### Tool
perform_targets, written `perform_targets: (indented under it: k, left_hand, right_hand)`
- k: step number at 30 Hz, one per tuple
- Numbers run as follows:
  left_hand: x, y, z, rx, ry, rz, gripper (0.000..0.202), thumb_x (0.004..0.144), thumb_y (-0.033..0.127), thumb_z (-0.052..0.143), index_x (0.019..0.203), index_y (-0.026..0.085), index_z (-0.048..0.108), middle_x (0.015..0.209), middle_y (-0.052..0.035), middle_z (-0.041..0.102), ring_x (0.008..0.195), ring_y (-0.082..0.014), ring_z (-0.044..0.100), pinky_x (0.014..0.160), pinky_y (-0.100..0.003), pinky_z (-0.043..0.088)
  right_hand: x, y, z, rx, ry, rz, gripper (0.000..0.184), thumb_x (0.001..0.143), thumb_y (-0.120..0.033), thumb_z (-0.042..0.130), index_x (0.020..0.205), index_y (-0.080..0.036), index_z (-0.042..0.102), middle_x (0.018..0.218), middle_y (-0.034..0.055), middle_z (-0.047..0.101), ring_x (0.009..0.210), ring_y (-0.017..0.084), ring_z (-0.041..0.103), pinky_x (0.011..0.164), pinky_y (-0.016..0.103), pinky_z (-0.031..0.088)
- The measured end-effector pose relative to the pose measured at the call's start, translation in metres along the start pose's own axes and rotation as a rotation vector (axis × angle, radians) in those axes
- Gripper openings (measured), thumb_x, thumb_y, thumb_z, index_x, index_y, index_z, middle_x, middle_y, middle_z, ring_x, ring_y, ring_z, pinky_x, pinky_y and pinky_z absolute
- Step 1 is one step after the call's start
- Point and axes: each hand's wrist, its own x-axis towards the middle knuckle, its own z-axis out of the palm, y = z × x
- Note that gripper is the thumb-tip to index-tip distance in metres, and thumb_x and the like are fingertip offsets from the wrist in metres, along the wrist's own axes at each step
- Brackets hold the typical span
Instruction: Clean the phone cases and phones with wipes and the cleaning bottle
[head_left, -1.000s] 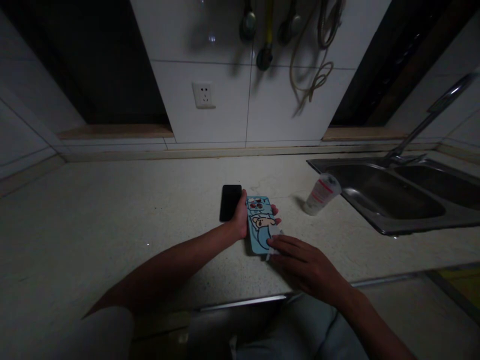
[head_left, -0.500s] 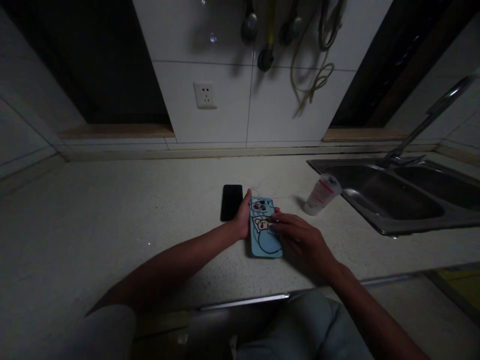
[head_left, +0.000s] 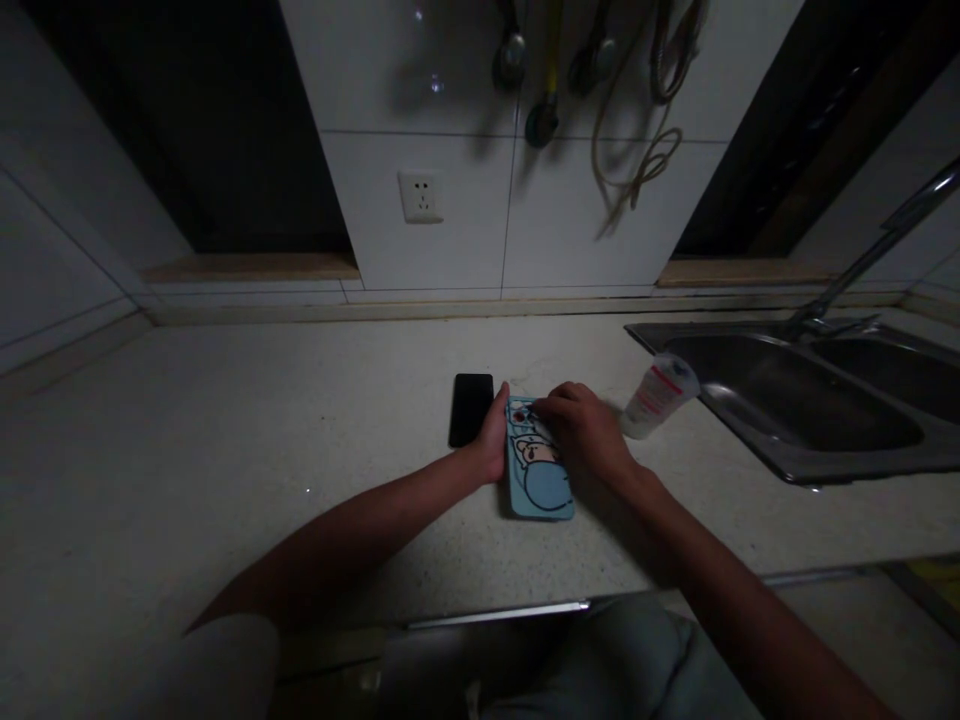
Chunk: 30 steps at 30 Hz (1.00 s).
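Note:
A light-blue phone case (head_left: 546, 488) with a cartoon figure is held upright-facing over the counter. My left hand (head_left: 493, 440) grips its left edge, thumb along the side and fingers behind it. Reddish tones show in the case's camera openings. My right hand (head_left: 589, 425) is closed, its fingertips pressed to the upper part of the case beside those openings. Something small and whitish shows beneath these fingers; its kind is unclear. A black phone (head_left: 471, 408) lies flat on the counter just left of my left hand.
A clear plastic cup (head_left: 660, 396) with red print stands tilted right of my right hand. Beyond it is a steel double sink (head_left: 795, 470) with a faucet (head_left: 847, 280). The pale counter (head_left: 262, 420) meets a tiled wall with a socket (head_left: 421, 197), pipes and a looped cord (head_left: 637, 175).
My right hand has moved up the case, from the cartoon's face to beside the camera openings. My left hand keeps its hold. The whole view has shifted slightly.

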Motion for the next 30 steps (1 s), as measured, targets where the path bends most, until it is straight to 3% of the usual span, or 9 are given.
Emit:
perform_targets:
  k: [5, 11, 17, 25, 28, 30]
  left_hand:
    - [-0.003, -0.002, 0.004, 0.024, 0.023, -0.005, 0.060, 0.097, 0.062, 0.037, 0.105, 0.011, 0.069, 0.086, -0.0143, 0.076, 0.079, -0.0283, 0.073, 0.082, -0.043, 0.055]
    - [0.000, -0.003, 0.000, 0.042, 0.068, 0.008, 0.060, 0.093, 0.064, 0.044, 0.107, 0.011, 0.070, 0.085, -0.0133, 0.076, 0.083, -0.0296, 0.073, 0.081, -0.043, 0.056]
    - [0.002, -0.002, -0.004, 0.043, 0.186, -0.027, 0.062, 0.093, 0.066, 0.042, 0.105, 0.012, 0.070, 0.081, -0.0121, 0.075, 0.085, -0.0304, 0.073, 0.080, -0.043, 0.056]
    - [-0.004, -0.001, 0.000, 0.076, 0.140, 0.018, 0.063, 0.090, 0.071, 0.043, 0.070, 0.015, 0.066, 0.060, -0.0080, 0.065, 0.065, -0.0249, 0.069, 0.068, -0.038, 0.056]
    - [-0.005, -0.001, 0.002, 0.067, 0.091, 0.056, 0.064, 0.092, 0.069, 0.041, 0.060, 0.017, 0.059, 0.050, -0.0035, 0.057, 0.049, -0.0178, 0.060, 0.064, -0.035, 0.055]
    - [-0.007, -0.001, 0.003, 0.077, 0.080, 0.078, 0.066, 0.094, 0.069, 0.036, 0.056, 0.018, 0.055, 0.049, -0.0033, 0.056, 0.045, -0.0155, 0.057, 0.060, -0.033, 0.054]
  right_hand:
    - [0.014, 0.003, 0.010, -0.057, 0.088, 0.014, 0.023, 0.089, -0.010, 0.058, 0.097, -0.020, 0.077, 0.088, 0.0093, 0.067, 0.084, 0.024, 0.058, 0.070, 0.034, 0.046]
    - [0.024, -0.013, 0.027, -0.078, 0.101, -0.024, 0.024, 0.092, -0.011, 0.054, 0.099, -0.021, 0.075, 0.090, 0.0095, 0.066, 0.085, 0.023, 0.056, 0.070, 0.033, 0.047]
    - [0.009, -0.014, 0.027, 0.135, 0.041, -0.221, 0.024, 0.095, -0.014, 0.054, 0.109, -0.018, 0.072, 0.095, 0.0104, 0.067, 0.089, 0.023, 0.058, 0.076, 0.034, 0.049]
    - [-0.011, -0.005, 0.009, 0.359, -0.035, -0.395, 0.022, 0.095, -0.017, 0.054, 0.109, -0.021, 0.071, 0.094, 0.0082, 0.068, 0.091, 0.022, 0.060, 0.079, 0.038, 0.050]
    - [-0.012, -0.009, 0.006, 0.490, -0.019, -0.331, 0.018, 0.097, -0.018, 0.052, 0.102, -0.021, 0.069, 0.093, 0.0067, 0.067, 0.091, 0.020, 0.062, 0.079, 0.036, 0.051]
    - [-0.011, -0.011, 0.006, 0.581, 0.073, -0.223, 0.017, 0.098, -0.019, 0.049, 0.095, -0.022, 0.066, 0.093, 0.0063, 0.065, 0.092, 0.020, 0.061, 0.080, 0.036, 0.052]
